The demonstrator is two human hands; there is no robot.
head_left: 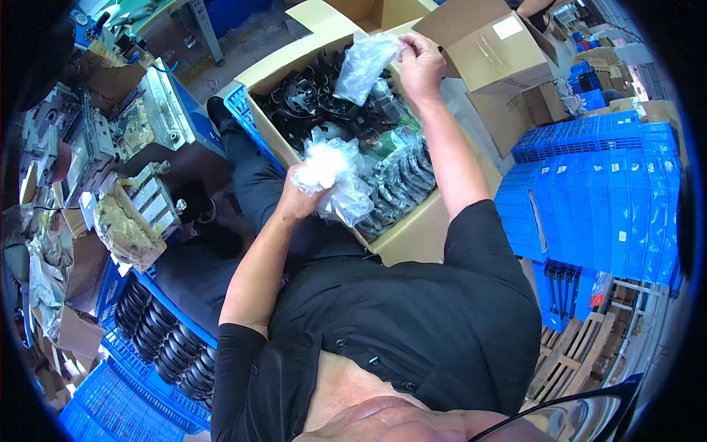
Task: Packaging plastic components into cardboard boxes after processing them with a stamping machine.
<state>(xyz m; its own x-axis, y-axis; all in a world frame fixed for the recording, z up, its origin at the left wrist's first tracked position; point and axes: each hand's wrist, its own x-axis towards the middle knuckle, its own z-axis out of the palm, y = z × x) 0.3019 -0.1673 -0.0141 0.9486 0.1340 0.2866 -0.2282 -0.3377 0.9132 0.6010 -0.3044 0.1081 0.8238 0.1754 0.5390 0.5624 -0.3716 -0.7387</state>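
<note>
My left hand (300, 197) is closed round a crumpled bunch of clear plastic bags (345, 199), over the near left side of an open cardboard box (412, 243). Farther off, my right hand (422, 65) pinches the corner of a single clear plastic bag (362, 70). That bag hangs flat and slopes down to the left, above the box's contents. Inside lie loose black curved parts (294, 99) on the far left side. Rows of dark parts in clear wrapping (401, 180) fill the near right side, partly hidden by the bunch of bags.
Blue crates (589, 199) are stacked at the right, with wooden pallets (571, 357) below. Another open cardboard box (486, 48) stands beyond my right hand. Metal fixtures (132, 214) stand at the left, above a blue crate of black ring-shaped parts (166, 335).
</note>
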